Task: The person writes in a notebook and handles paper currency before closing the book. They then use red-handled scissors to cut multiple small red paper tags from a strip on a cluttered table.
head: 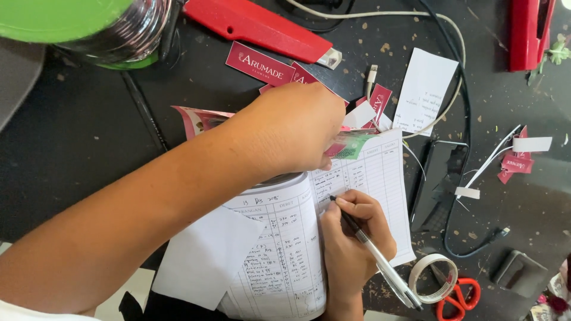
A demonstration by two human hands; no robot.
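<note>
**Two hands at an open ledger on a crowded dark table**

Seen from above, a person writes in an open ruled ledger (357, 196) lying near the middle of a dark table (77, 142). The right hand (351, 238), at the near edge of the scene, has its fingers curled tight around a pen (375, 252); the pen's tip touches the right-hand page close to the book's centre fold. The left hand (291, 134) comes in from the near left, its forearm crossing the left page. It rests on the ledger's far edge, fingers bent down onto a small bundle of pink and green paper slips (348, 145); whether they pinch the slips or only press them cannot be told.

The ledger's far edge runs into a scatter of dark red printed cards (262, 65). Beyond them lies a red tool (262, 27), angled across the far side. A white paper note (425, 89) sits just right of the cards, with a white cable (452, 35) curving past it. A black phone (437, 181) lies just beside the ledger's right edge. Near the right hand, a roll of clear tape (433, 278) touches red-handled scissors (461, 297). A green-topped shiny spool (89, 30) fills the far left corner.

The widest bare stretch of table lies to the left, between the spool and the forearm. The right side is hemmed with cables, tags and small scraps.
</note>
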